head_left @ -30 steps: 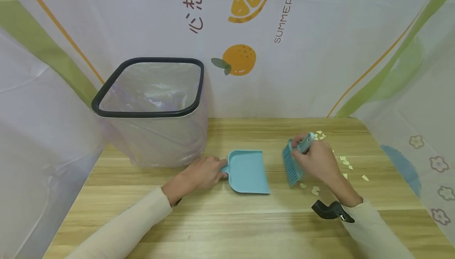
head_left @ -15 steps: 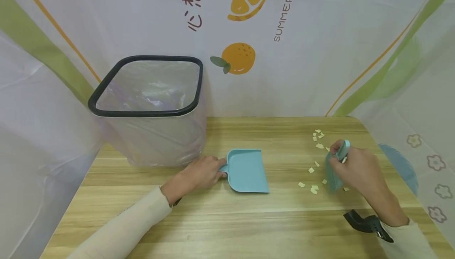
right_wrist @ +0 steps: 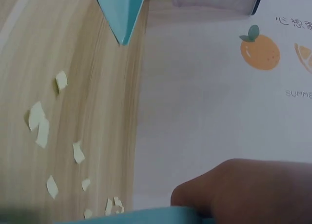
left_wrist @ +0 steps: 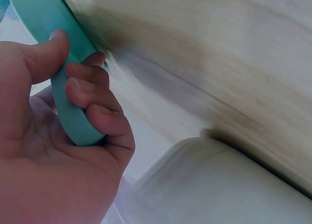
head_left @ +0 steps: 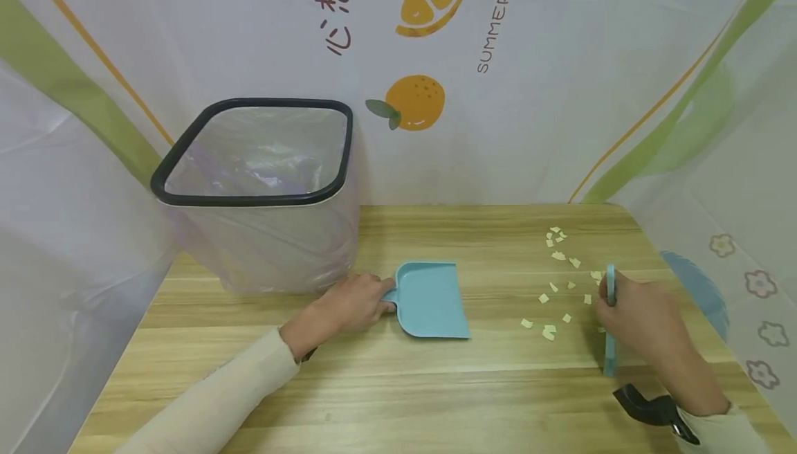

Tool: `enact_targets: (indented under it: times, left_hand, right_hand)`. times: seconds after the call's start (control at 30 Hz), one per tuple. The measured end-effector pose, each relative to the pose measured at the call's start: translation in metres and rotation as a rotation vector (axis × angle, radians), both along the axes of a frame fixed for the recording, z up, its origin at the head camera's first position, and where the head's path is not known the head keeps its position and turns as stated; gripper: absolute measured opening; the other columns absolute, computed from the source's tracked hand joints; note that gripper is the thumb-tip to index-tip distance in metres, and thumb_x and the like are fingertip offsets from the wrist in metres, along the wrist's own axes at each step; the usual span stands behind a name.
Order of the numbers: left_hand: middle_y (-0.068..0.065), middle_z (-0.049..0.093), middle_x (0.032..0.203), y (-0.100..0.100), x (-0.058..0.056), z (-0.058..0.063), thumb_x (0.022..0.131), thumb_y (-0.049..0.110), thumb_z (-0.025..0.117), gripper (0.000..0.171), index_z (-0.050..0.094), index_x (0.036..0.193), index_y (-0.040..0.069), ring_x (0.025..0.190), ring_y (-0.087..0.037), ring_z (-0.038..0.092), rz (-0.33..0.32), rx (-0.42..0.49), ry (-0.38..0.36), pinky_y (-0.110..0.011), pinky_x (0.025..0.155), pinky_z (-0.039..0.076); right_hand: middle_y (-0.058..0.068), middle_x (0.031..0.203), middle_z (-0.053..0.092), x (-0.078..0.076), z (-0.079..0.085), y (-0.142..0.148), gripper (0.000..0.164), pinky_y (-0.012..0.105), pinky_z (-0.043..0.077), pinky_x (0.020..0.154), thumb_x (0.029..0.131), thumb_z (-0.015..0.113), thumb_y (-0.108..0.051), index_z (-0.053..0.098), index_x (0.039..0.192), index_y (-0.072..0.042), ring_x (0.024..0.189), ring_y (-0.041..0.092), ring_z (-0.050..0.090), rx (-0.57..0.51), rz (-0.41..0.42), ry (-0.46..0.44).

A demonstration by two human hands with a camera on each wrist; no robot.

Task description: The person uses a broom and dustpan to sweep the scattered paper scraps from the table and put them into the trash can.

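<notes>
My left hand (head_left: 356,304) grips the short handle of a light blue dustpan (head_left: 432,300), which lies on the table with its wide edge facing right. In the left wrist view the fingers (left_wrist: 90,90) curl round that handle. On the right, my right hand (head_left: 638,312) holds a light blue hand brush (head_left: 610,343), seen edge-on in the head view. Small pale yellow paper scraps (head_left: 549,329) lie scattered between dustpan and brush, some close beside the brush. The right wrist view shows only part of the brush (right_wrist: 146,216) along its bottom edge.
Left of the dustpan stands a bin (head_left: 299,246) with a black rim and a clear plastic liner, close by my left hand. A white printed curtain (head_left: 498,135) hangs behind the wooden table (head_left: 398,398) and along its sides.
My right hand has carried the brush rightward, past the scraps, and turned it edge-on; more scraps show to its left. The left hand and dustpan stay nearly where they were.
</notes>
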State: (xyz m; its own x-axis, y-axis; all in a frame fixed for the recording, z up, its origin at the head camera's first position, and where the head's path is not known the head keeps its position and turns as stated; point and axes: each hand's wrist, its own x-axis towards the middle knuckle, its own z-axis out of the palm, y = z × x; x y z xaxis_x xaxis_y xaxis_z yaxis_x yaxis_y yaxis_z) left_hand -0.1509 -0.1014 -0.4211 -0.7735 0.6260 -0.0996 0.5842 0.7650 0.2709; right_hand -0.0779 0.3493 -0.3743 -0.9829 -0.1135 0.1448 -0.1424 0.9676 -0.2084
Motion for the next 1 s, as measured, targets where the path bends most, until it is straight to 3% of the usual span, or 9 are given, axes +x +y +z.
enact_targets:
  times: [0.13,0.23,0.47,0.77,1.0]
  left_hand:
    - [-0.007,0.068,0.094,-0.001,0.000,-0.001,0.109,0.027,0.072,0.028,0.070,0.128,0.005,0.083,-0.022,0.066,-0.004,0.010,0.003,-0.046,0.074,0.057]
    - [-0.007,0.068,0.094,-0.001,0.001,-0.002,0.109,0.026,0.073,0.028,0.070,0.127,0.005,0.080,-0.020,0.063,-0.003,0.015,0.000,-0.045,0.073,0.056]
    - [-0.007,0.068,0.097,-0.001,0.000,-0.003,0.110,0.029,0.071,0.032,0.070,0.132,0.005,0.081,-0.018,0.059,-0.002,0.007,-0.009,-0.042,0.073,0.054]
    - [-0.007,0.068,0.097,0.000,0.000,-0.003,0.110,0.029,0.072,0.032,0.070,0.132,0.005,0.082,-0.019,0.060,0.003,0.000,-0.006,-0.044,0.075,0.054]
    - [-0.007,0.069,0.098,0.001,0.001,0.000,0.110,0.031,0.072,0.033,0.070,0.132,0.006,0.083,-0.021,0.063,0.018,-0.005,-0.014,-0.045,0.076,0.055]
  right_hand:
    - [-0.006,0.059,0.045,-0.005,-0.003,-0.015,0.017,0.034,0.029,0.051,0.101,0.058,-0.011,0.050,0.087,-0.012,0.053,0.017,0.040,-0.040,0.008,-0.001]
    - [-0.005,0.058,0.047,-0.010,-0.005,-0.029,0.009,0.036,0.033,0.049,0.101,0.056,-0.011,0.057,0.093,-0.008,0.051,0.017,0.043,-0.069,0.020,0.051]
    - [-0.005,0.057,0.044,-0.026,-0.007,-0.055,0.007,0.033,0.030,0.047,0.097,0.054,-0.008,0.060,0.097,-0.004,0.048,0.014,0.037,-0.144,0.032,0.102]
    - [-0.005,0.055,0.051,-0.054,-0.009,-0.071,0.015,0.032,0.032,0.044,0.095,0.058,-0.010,0.065,0.103,0.000,0.046,0.013,0.039,-0.247,0.048,0.107]
    - [0.000,0.063,0.061,-0.054,0.005,-0.057,0.019,0.035,0.037,0.045,0.099,0.055,-0.013,0.065,0.108,0.000,0.050,0.017,0.049,-0.269,-0.014,0.031]
